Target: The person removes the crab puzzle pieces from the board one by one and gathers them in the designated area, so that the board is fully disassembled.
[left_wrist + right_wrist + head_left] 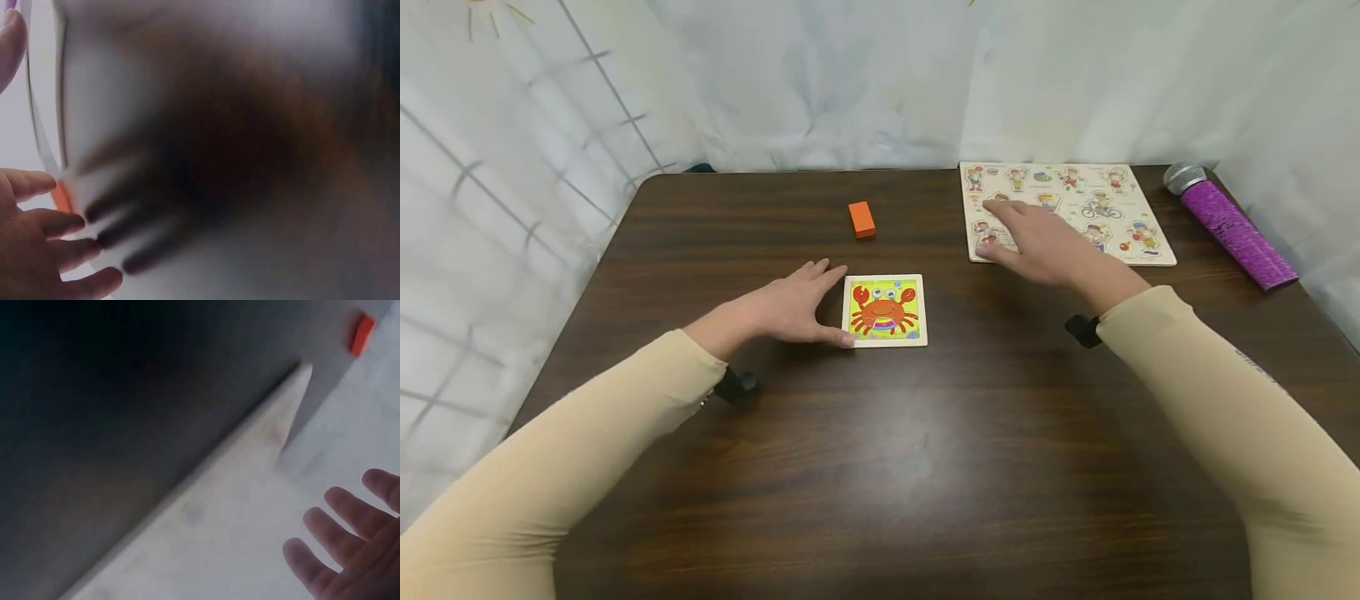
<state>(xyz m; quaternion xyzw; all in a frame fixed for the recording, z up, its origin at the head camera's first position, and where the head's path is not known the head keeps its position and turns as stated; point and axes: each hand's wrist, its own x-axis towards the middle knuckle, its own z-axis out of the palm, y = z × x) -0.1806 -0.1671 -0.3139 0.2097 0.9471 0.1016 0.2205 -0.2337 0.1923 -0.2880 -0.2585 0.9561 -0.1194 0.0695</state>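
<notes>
A small square crab picture puzzle (883, 312) with a pale frame lies flat near the middle of the table. Beside its left edge is my left hand (793, 307), fingers extended, with the thumb at the lower left corner. In the left wrist view the fingers of that hand (44, 250) are spread and nothing is gripped. My right hand (1041, 242) is over the left part of a larger wooden picture board (1131, 193), partly covering it. The right wrist view shows that hand (362, 540) with its fingers apart and holding nothing.
An orange block (862, 220) lies behind the crab puzzle. At the far right, a microphone (1232, 225) with a sparkly purple handle rests beside the board. A pale curtain (850, 83) hangs along the back edge of the dark wooden table (880, 483).
</notes>
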